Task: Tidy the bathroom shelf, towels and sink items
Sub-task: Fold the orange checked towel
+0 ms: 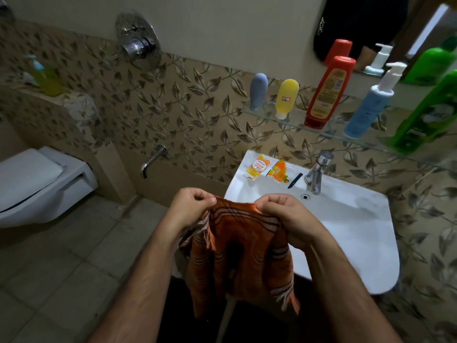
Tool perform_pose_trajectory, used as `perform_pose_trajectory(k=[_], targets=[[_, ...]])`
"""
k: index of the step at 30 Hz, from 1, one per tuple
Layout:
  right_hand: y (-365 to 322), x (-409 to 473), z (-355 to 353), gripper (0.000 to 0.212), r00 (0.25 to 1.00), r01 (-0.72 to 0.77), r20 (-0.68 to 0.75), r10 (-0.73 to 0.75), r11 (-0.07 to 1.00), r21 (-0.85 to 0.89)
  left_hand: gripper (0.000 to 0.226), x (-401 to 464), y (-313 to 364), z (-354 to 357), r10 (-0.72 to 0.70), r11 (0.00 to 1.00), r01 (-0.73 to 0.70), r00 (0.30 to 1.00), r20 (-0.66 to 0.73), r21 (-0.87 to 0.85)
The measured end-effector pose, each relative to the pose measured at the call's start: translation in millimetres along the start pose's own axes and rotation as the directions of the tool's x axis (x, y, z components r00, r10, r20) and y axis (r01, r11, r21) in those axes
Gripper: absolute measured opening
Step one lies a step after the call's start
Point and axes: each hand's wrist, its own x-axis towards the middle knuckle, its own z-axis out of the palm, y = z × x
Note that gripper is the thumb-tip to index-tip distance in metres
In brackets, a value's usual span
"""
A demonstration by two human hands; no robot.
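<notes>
white sink (pixel 358 219), glass shelf (pixel 272 117) above, leaf-patterned tiles (pixel 193 105).

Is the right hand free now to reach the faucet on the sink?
Probably not yet. The right hand and left hand both pinch the orange towel's top edge. Nothing stands between that hand and the faucet; it must release the towel first.

yellow sachet (pixel 257 167) on the sink (pixel 351 219) rim is showing a word looking like "Centrum" | orange sachet (pixel 279 172) beside it is showing partial letters "ola" | labels on the glass shelf (pixel 321 129) bottles are staying too blurred to read
</notes>
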Motion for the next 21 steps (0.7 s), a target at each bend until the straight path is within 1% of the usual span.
perform_pose_trajectory(k=[1,2,5,6,8,10,11,13,15,16,17,18,20,21], targets=[[0,3,3,0.022,0.999,0.025,-0.03,-0.026,1.0,-0.011,0.008,-1,-3,4,-0.006,1.0,0.006,1.0,0.004,-0.008],[2,7,5,0.023,0.995,0.062,-0.081,-0.066,0.997,-0.056,0.019,-2,-6,6,-0.015,1.0,0.015,1.0,0.02,-0.024],[10,18,15,0.021,0.953,0.133,-0.226,-0.202,0.948,-0.288,0.043,-14,-10,11,0.036,0.998,-0.029,0.994,0.104,-0.062],[13,21,18,0.02,0.944,0.136,-0.241,-0.227,0.929,-0.343,0.048,-17,-9,12,0.063,0.995,-0.052,0.99,0.129,-0.089],[17,22,24,0.019,0.953,0.128,-0.199,-0.228,0.9,-0.417,0.051,-21,-6,14,0.1,0.984,-0.065,0.972,0.211,-0.165],[18,20,29,0.018,0.974,0.128,-0.113,-0.194,0.894,-0.43,0.045,-22,-2,18,0.122,0.976,-0.056,0.941,0.314,-0.209],[18,18,31,0.018,0.979,0.134,-0.083,-0.187,0.895,-0.426,0.039,-22,0,20,0.126,0.973,-0.049,0.931,0.342,-0.225],[17,15,32,0.017,0.981,0.147,-0.058,-0.187,0.896,-0.419,0.025,-22,0,24,0.094,0.967,-0.02,0.955,0.281,-0.254],[16,12,28,0.012,0.98,0.144,-0.063,-0.188,0.892,-0.427,0.011,-21,-1,25,0.065,0.978,-0.024,0.978,0.196,-0.206],[16,12,26,0.008,0.979,0.136,-0.071,-0.191,0.873,-0.467,0.005,-21,-2,24,0.069,0.987,-0.041,0.982,0.177,-0.155],[16,11,23,0.005,0.975,0.127,-0.083,-0.205,0.825,-0.551,0.002,-20,-2,24,0.072,0.993,-0.054,0.983,0.169,-0.106],[17,12,21,0.005,0.966,0.109,-0.102,-0.237,0.735,-0.669,0.002,-20,-2,23,0.074,0.996,-0.064,0.983,0.166,-0.066],[17,13,15,0.006,0.926,0.002,-0.178,-0.333,0.476,-0.88,0.004,-21,2,23,0.069,0.997,-0.064,0.984,0.164,-0.037],[17,13,10,0.007,0.891,-0.093,-0.245,-0.382,0.374,-0.923,0.005,-22,4,22,0.07,0.997,-0.063,0.984,0.165,-0.047]])
